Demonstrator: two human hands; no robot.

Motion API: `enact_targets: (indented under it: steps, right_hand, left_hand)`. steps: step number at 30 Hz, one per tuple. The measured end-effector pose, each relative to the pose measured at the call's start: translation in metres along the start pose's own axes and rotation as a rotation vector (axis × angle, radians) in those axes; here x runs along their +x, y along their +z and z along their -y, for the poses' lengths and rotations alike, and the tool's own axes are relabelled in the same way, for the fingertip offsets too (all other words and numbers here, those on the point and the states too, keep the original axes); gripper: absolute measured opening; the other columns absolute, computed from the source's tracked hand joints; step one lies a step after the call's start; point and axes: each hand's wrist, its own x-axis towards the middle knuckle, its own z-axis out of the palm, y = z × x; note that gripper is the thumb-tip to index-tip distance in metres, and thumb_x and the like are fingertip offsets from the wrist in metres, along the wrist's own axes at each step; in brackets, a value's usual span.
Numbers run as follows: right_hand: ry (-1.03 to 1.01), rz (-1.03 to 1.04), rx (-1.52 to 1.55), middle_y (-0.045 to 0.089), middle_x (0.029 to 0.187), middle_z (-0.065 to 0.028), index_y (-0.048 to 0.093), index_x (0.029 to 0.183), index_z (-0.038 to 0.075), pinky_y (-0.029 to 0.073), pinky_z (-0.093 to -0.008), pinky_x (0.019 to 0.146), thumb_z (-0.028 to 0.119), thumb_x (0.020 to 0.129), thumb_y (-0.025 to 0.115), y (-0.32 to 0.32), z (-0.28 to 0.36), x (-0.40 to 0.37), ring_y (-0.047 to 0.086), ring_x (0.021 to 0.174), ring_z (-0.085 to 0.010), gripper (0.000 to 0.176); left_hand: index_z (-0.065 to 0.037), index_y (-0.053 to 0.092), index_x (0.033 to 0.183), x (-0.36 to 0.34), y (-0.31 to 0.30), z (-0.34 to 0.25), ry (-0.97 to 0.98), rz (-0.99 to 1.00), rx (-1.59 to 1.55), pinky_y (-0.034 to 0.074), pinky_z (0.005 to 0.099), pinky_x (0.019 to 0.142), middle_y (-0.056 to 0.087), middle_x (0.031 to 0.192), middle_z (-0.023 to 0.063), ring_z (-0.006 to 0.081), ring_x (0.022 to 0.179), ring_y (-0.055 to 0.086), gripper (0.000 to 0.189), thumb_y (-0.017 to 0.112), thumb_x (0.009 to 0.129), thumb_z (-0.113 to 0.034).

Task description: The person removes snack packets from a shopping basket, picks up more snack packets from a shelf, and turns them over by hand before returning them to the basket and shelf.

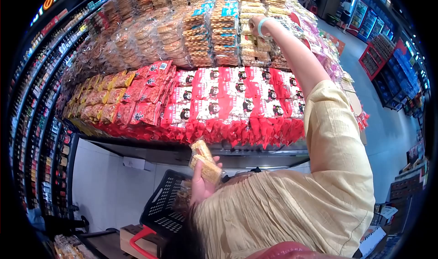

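In my left hand [203,188], low in front of my body, are clear-wrapped crispy snack bars [208,168], with the fingers closed around them. My right arm stretches far across the display, and my right hand [259,27], wearing a pale band at the wrist, is at the stacks of yellowish packaged snack bars [250,49]. Its fingers look curled; whatever they hold is hidden. Just left of it rise stacks of blue-labelled packs [224,31]. Below, rows of red and white bags [214,94] line the front of the display.
A black shopping basket [157,204] with a red handle [141,238] is beneath my left hand, with packets inside. Red snack bags [145,94] fill the display's left part. Tall shelves [41,94] stand at the left; glass-door coolers [360,15] are at the back right.
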Motion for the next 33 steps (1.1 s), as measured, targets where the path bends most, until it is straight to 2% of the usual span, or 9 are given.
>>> enact_targets:
  steps: [5,8,12,18,20,24,27,29,33]
  right_hand:
    - [0.002,0.064,0.171,0.065,0.105,-0.0174,0.060,0.108,0.003,0.050,-0.0403,0.084,0.007,0.071,0.064,-0.002,-0.001,-0.005,0.062,0.102,-0.0295,0.037]
    - [-0.035,-0.041,0.136,0.066,0.103,-0.0168,0.063,0.106,0.005,0.052,-0.0397,0.078,0.010,0.071,0.067,0.008,-0.006,0.000,0.064,0.093,-0.0296,0.036]
    - [-0.017,-0.058,0.130,0.065,0.106,-0.0170,0.062,0.109,0.006,0.052,-0.0398,0.081,0.011,0.070,0.068,0.007,-0.002,-0.006,0.064,0.098,-0.0296,0.039]
    - [-0.043,-0.080,0.028,0.060,0.121,-0.0166,0.057,0.122,0.010,0.048,-0.0375,0.094,0.011,0.075,0.066,0.010,0.000,-0.011,0.059,0.111,-0.0295,0.048]
    - [-0.056,-0.093,0.046,0.060,0.121,-0.0188,0.048,0.136,0.019,0.047,-0.0380,0.098,0.012,0.077,0.064,0.013,-0.004,-0.009,0.058,0.112,-0.0325,0.061]
    - [-0.105,-0.200,0.104,0.055,0.127,-0.0199,0.038,0.142,0.017,0.043,-0.0405,0.103,0.017,0.083,0.064,0.018,-0.007,-0.014,0.053,0.118,-0.0332,0.065]
    - [-0.145,-0.448,0.134,0.056,0.126,-0.0194,0.046,0.137,0.013,0.044,-0.0391,0.102,0.011,0.078,0.066,0.016,-0.007,-0.022,0.053,0.118,-0.0329,0.062]
    - [-0.112,-0.435,0.055,0.056,0.127,-0.0186,0.047,0.135,0.013,0.042,-0.0404,0.102,0.019,0.082,0.065,0.004,-0.006,-0.035,0.052,0.119,-0.0329,0.056]
    - [-0.075,-0.342,-0.075,0.057,0.125,-0.0171,0.048,0.134,0.012,0.042,-0.0405,0.102,0.019,0.083,0.065,-0.004,-0.005,-0.049,0.053,0.118,-0.0323,0.054]
  left_hand:
    - [-0.009,0.041,0.135,0.002,0.001,0.002,-0.013,-0.027,-0.036,0.053,0.0366,0.083,0.058,0.120,0.0144,0.0241,0.100,0.060,0.052,0.049,0.096,-0.043]
    - [-0.009,0.041,0.134,0.004,-0.006,0.002,-0.003,-0.016,-0.045,0.054,0.0362,0.082,0.058,0.121,0.0146,0.0243,0.101,0.061,0.051,0.049,0.096,-0.042]
    - [-0.008,0.042,0.133,0.006,-0.009,0.002,-0.011,0.009,-0.057,0.055,0.0355,0.082,0.057,0.121,0.0147,0.0245,0.102,0.061,0.051,0.049,0.096,-0.042]
    - [-0.006,0.042,0.133,0.006,-0.004,0.002,-0.052,0.009,-0.066,0.054,0.0370,0.083,0.058,0.120,0.0137,0.0233,0.102,0.060,0.052,0.049,0.096,-0.042]
    - [-0.007,0.041,0.133,0.005,-0.001,0.001,-0.048,0.001,-0.050,0.053,0.0372,0.084,0.058,0.121,0.0135,0.0229,0.102,0.060,0.052,0.049,0.096,-0.042]
    - [-0.009,0.041,0.134,0.001,0.006,0.000,-0.017,0.010,0.022,0.052,0.0366,0.085,0.058,0.120,0.0131,0.0219,0.102,0.059,0.050,0.049,0.096,-0.041]
    - [-0.009,0.040,0.135,-0.005,0.017,-0.004,-0.019,-0.036,0.063,0.051,0.0363,0.085,0.058,0.120,0.0131,0.0216,0.102,0.058,0.050,0.049,0.097,-0.040]
    - [-0.009,0.040,0.135,-0.007,0.017,-0.005,-0.011,-0.045,0.064,0.051,0.0363,0.085,0.058,0.121,0.0131,0.0215,0.102,0.058,0.050,0.049,0.096,-0.040]
    - [-0.008,0.040,0.135,-0.007,0.018,-0.005,-0.013,-0.068,0.110,0.051,0.0368,0.085,0.058,0.120,0.0137,0.0218,0.102,0.058,0.050,0.048,0.097,-0.039]
